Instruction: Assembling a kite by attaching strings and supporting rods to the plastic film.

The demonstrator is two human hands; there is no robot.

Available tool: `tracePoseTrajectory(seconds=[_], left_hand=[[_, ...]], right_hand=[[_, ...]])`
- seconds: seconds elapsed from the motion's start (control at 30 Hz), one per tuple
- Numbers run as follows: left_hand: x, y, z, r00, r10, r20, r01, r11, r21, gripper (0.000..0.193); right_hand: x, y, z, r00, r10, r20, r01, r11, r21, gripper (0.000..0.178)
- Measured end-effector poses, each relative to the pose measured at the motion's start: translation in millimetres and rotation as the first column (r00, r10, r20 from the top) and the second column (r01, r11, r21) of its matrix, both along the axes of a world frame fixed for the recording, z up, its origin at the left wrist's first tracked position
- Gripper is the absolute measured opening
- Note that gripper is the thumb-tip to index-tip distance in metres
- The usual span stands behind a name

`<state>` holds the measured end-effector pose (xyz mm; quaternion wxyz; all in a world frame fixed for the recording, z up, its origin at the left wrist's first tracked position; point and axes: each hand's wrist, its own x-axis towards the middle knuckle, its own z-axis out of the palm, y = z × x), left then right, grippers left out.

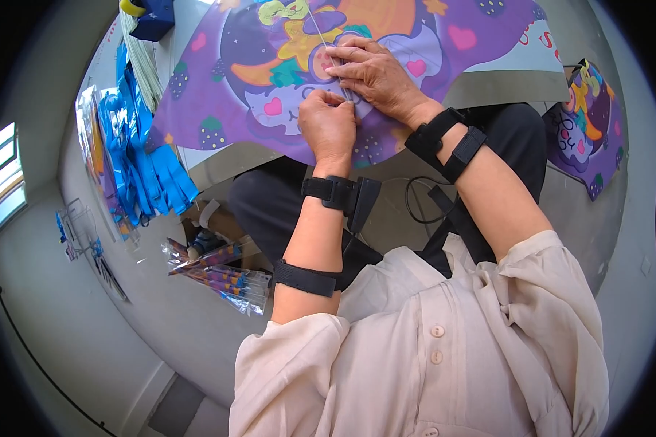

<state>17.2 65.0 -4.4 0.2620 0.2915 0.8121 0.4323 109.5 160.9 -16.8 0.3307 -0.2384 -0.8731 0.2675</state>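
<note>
A purple kite sail (229,102) with a bright cartoon print lies spread over the table before me. Down its middle runs a thin white rod (315,22). My left hand (328,125) is closed at the rod's near end, with thumb and forefinger pinched on it. Just beyond and to the right, my right hand (375,76) lies over the sail, its fingers stretched out apart and their tips touching the rod. The right thumb is mostly hidden.
Blue ribbons (135,146) and pale thin strips (144,65) hang at the table's left. Below them lie clear plastic packets (222,280) beside a cardboard box (229,222). A second purple kite (587,131) hangs at the right. A black cable (410,200) loops under the table.
</note>
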Motion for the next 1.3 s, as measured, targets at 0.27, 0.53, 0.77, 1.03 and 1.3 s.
tracePoseTrajectory(seconds=[0.27, 0.53, 0.77, 1.03, 1.3], left_hand=[[-31, 8, 29, 0.969, -0.247, 0.013, 0.236, 0.907, -0.350, 0.034], [-33, -6, 17, 0.942, -0.326, -0.079, 0.299, 0.923, -0.242, 0.030], [-99, -8, 40, 0.968, -0.229, 0.108, 0.212, 0.966, 0.149, 0.009], [-311, 12, 58, 0.988, 0.152, -0.022, -0.145, 0.972, 0.187, 0.007], [-408, 64, 108, 0.952, -0.136, -0.275, 0.091, 0.981, -0.171, 0.012]], right_hand=[[5, 5, 6, 0.996, 0.088, 0.012, -0.087, 0.992, -0.088, 0.046], [-1, -7, 26, 0.960, -0.004, 0.278, 0.025, 0.997, -0.070, 0.074], [5, -6, 34, 0.957, 0.035, 0.288, -0.006, 0.995, -0.103, 0.068], [0, -5, 47, 0.949, 0.049, 0.311, 0.006, 0.985, -0.174, 0.063], [-10, -6, 57, 0.952, 0.114, 0.285, -0.011, 0.940, -0.340, 0.067]])
